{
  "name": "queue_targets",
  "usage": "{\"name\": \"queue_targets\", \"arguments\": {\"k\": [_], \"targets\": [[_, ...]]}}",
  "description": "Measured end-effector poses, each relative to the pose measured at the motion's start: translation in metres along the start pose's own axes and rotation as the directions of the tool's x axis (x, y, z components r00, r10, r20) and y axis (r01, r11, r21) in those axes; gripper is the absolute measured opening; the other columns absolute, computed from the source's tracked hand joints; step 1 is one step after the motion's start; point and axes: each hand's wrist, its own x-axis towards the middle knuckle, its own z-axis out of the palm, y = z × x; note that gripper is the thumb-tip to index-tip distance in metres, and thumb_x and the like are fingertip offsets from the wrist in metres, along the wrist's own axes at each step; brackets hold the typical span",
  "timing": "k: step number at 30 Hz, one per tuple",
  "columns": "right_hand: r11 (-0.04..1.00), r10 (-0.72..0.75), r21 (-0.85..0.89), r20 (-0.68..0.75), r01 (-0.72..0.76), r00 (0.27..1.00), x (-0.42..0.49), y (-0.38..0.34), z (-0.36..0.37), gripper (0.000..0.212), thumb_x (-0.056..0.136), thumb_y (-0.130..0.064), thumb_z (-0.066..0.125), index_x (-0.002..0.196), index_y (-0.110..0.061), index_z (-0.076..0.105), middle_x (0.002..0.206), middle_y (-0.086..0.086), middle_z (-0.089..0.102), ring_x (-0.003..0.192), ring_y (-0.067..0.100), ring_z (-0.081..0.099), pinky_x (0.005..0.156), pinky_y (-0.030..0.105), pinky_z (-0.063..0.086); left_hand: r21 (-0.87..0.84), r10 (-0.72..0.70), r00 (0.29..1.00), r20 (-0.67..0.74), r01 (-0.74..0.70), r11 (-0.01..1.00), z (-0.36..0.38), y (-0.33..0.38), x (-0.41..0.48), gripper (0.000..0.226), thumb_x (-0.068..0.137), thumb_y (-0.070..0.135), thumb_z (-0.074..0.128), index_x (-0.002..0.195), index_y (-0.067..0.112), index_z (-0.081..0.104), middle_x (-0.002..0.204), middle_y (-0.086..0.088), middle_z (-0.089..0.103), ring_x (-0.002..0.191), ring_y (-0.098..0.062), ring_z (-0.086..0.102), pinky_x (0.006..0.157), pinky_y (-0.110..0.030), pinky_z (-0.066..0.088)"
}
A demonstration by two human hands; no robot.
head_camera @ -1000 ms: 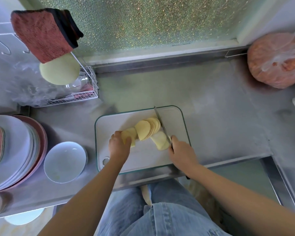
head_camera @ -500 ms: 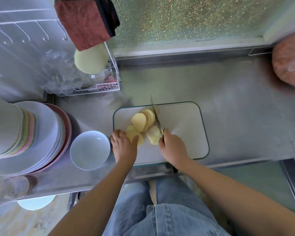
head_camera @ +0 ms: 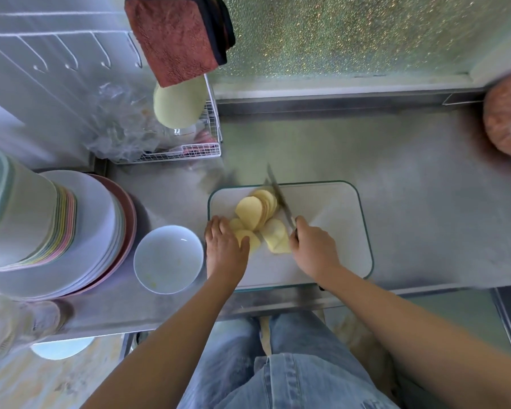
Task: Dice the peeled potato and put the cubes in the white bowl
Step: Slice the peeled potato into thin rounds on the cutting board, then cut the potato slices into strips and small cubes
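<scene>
Yellow potato slices (head_camera: 248, 214) at mid-frame are held by the left hand (head_camera: 224, 250), a knife (head_camera: 279, 199) by the right hand (head_camera: 314, 250).

A: What is the person wearing?
B: Light blue denim jeans (head_camera: 281, 376), faded, paler toward the knees, with stitched seams down the front.
A: And the arms?
B: Uncovered. Bare forearms (head_camera: 171, 343), bare left hand (head_camera: 223, 249) and right hand (head_camera: 314, 250).

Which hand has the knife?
The right hand grips the knife. The left hand has no knife; it holds potato slices on the cutting board.
</scene>
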Motion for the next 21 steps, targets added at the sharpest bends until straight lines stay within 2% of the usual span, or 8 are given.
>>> {"name": "queue_targets", "arguments": {"k": [3,7,10,14,18,21], "targets": [[0.998,-0.059,-0.003,0.038,0.059,0.998,-0.002,-0.018,0.006,0.016,0.096,-0.023,0.04,0.104,-0.011,0.045,0.078,0.008,0.059,0.072,0.031,0.059,0.057,0.032,0.032,-0.093,-0.007,0.999,-0.044,0.003,0.996,-0.003,-0.005,0.001,0.059,0.097,0.029,0.049,0.143,-0.003,0.027,0.145,-0.021,0.035,0.135,-0.034,0.029,0.114,-0.04,0.023],[0.993,-0.111,-0.026,0.045,0.112,0.993,0.008,-0.029,0.005,0.015,0.096,-0.022,0.038,0.104,-0.012,0.046,0.071,0.003,0.049,0.062,0.028,0.048,0.055,0.032,0.031,-0.168,-0.036,0.997,-0.067,0.024,0.985,-0.004,-0.007,0.003,0.055,0.094,0.023,0.054,0.139,-0.001,0.034,0.137,-0.02,0.043,0.125,-0.034,0.038,0.108,-0.041,0.032],[0.996,-0.091,0.012,0.024,0.091,0.996,0.011,-0.023,0.002,0.013,0.096,-0.023,0.038,0.096,-0.011,0.045,0.068,0.003,0.051,0.06,0.028,0.051,0.054,0.033,0.035,-0.182,-0.053,0.997,-0.061,0.041,0.983,-0.005,-0.006,0.003,0.058,0.094,0.024,0.054,0.141,-0.001,0.031,0.136,-0.02,0.043,0.124,-0.035,0.039,0.107,-0.04,0.032],[0.999,-0.047,0.015,-0.007,0.047,0.999,0.005,-0.008,-0.001,0.012,0.096,-0.021,0.039,0.094,-0.011,0.044,0.064,0.003,0.049,0.057,0.027,0.046,0.053,0.032,0.033,-0.183,-0.064,0.996,-0.061,0.052,0.982,-0.008,-0.005,0.004,0.064,0.095,0.027,0.053,0.146,0.001,0.025,0.138,-0.02,0.041,0.127,-0.035,0.037,0.108,-0.042,0.03],[0.991,-0.125,0.054,0.074,0.121,0.989,-0.008,-0.019,0.006,0.009,0.096,-0.02,0.039,0.092,-0.012,0.037,0.066,0.004,0.047,0.059,0.028,0.047,0.055,0.034,0.035,-0.158,-0.087,0.995,-0.054,0.077,0.984,-0.007,-0.006,0.005,0.065,0.095,0.03,0.052,0.146,0.002,0.023,0.136,-0.02,0.041,0.124,-0.036,0.037,0.106,-0.041,0.032],[0.992,-0.099,0.087,0.04,0.095,0.994,-0.005,-0.019,0.005,0.01,0.096,-0.021,0.04,0.091,-0.013,0.037,0.067,0.004,0.048,0.062,0.031,0.05,0.055,0.036,0.037,-0.119,-0.118,0.992,-0.032,0.114,0.986,-0.008,-0.004,0.005,0.066,0.096,0.031,0.05,0.148,0.002,0.02,0.134,-0.021,0.039,0.123,-0.036,0.036,0.105,-0.041,0.031]]}}
